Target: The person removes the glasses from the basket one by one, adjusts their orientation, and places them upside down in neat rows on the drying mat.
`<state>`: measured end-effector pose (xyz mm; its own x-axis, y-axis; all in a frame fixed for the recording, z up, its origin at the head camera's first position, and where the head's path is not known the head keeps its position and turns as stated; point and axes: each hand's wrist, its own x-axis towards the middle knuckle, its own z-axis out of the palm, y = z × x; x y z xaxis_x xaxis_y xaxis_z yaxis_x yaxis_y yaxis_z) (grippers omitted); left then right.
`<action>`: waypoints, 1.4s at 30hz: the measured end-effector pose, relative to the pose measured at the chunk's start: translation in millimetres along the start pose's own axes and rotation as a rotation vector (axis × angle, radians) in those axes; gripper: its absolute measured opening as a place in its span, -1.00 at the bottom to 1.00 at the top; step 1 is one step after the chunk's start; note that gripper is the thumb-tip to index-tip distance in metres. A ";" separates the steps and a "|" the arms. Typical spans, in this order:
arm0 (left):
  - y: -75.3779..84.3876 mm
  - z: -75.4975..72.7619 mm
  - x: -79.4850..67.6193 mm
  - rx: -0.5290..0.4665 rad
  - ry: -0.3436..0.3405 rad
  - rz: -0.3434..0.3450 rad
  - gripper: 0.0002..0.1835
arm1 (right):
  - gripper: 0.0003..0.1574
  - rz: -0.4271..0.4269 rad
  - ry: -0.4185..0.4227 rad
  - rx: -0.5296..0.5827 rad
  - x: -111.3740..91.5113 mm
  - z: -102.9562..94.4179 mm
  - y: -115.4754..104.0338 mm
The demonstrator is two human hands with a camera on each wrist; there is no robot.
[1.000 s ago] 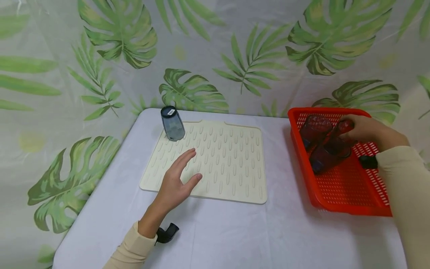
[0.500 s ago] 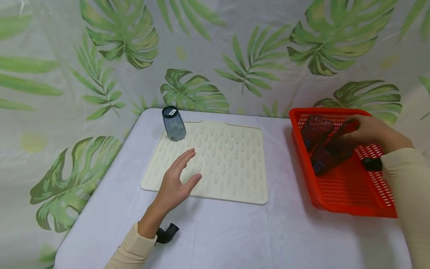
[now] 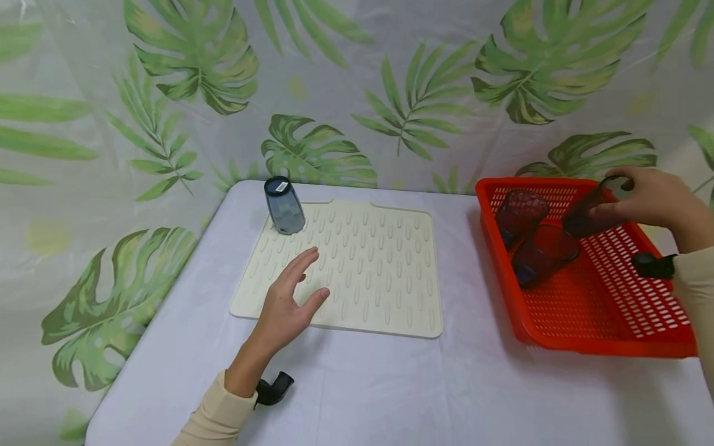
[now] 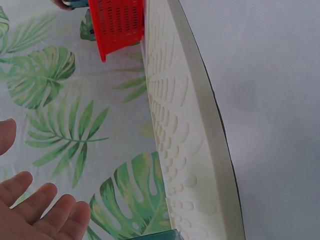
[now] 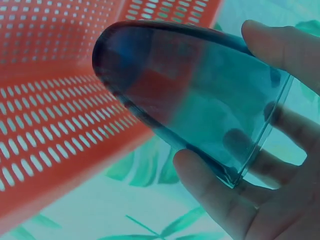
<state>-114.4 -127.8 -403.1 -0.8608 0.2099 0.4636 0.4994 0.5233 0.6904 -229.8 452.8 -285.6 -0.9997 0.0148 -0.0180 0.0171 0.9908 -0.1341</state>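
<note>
My right hand (image 3: 658, 198) holds a blue-tinted drinking glass (image 3: 588, 214), tilted, over the right part of the red plastic basket (image 3: 605, 348). In the right wrist view the thumb and fingers grip this glass (image 5: 210, 100) around its open end, the base pointing at the basket. Two more glasses lean in the basket, one behind (image 3: 521, 215) and one in front (image 3: 545, 255). My left hand (image 3: 286, 306) is above the near left of the cream ridged mat (image 3: 357, 272), fingers spread, holding nothing. Another blue glass (image 3: 287, 212) stands upside down at the mat's far left corner.
A white cloth (image 3: 379, 390) covers the table. Behind it hangs a leaf-patterned backdrop (image 3: 334, 80), close to the mat's far edge and the basket. The basket stands at the table's right, with bare cloth between it and the mat.
My right hand has lifted a glass off the others in the basket and drawn it to the right. My left hand and the glass on the mat have stayed put.
</note>
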 end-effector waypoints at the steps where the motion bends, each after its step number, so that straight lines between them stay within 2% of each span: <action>1: -0.1 -0.1 -0.1 0.002 0.000 0.000 -0.32 | 0.05 -0.003 0.017 -0.005 -1.7 -1.5 -0.2; 5: -0.3 -0.4 -0.3 0.006 0.000 0.007 -0.32 | 0.04 -0.009 0.074 -0.013 -8.2 -8.4 0.3; 9: -0.9 -1.0 -1.0 0.003 0.001 0.008 -0.32 | 0.10 0.047 0.066 0.013 -10.6 -18.7 -3.0; 13: -0.9 -1.8 -1.7 0.001 0.001 0.009 -0.32 | 0.10 0.094 0.086 0.056 -13.2 -28.7 -11.1; 18: -1.1 -1.6 -1.9 -0.006 -0.002 0.003 -0.33 | 0.09 0.092 0.108 0.082 -17.9 -39.5 -26.3; 27: -0.8 -0.3 -2.6 -0.016 -0.010 -0.011 -0.33 | 0.14 0.016 0.120 0.038 -23.1 -54.8 -57.3; 34: -1.1 -1.2 -2.2 -0.015 0.006 -0.004 -0.34 | 0.07 -0.112 0.206 0.030 -31.8 -58.4 -85.9; 38: -2.5 -1.0 -2.1 -0.014 0.008 -0.008 -0.33 | 0.06 -0.139 0.199 0.080 -36.5 -59.7 -105.1; 42: -3.5 -1.2 -2.6 -0.010 0.011 -0.012 -0.33 | 0.06 -0.203 0.193 0.142 -38.2 -61.1 -123.9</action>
<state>-113.8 -131.2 -406.1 -0.8658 0.1941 0.4613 0.4898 0.5175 0.7016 -194.6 337.7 -207.7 -0.9674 -0.1426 0.2095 -0.1945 0.9476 -0.2532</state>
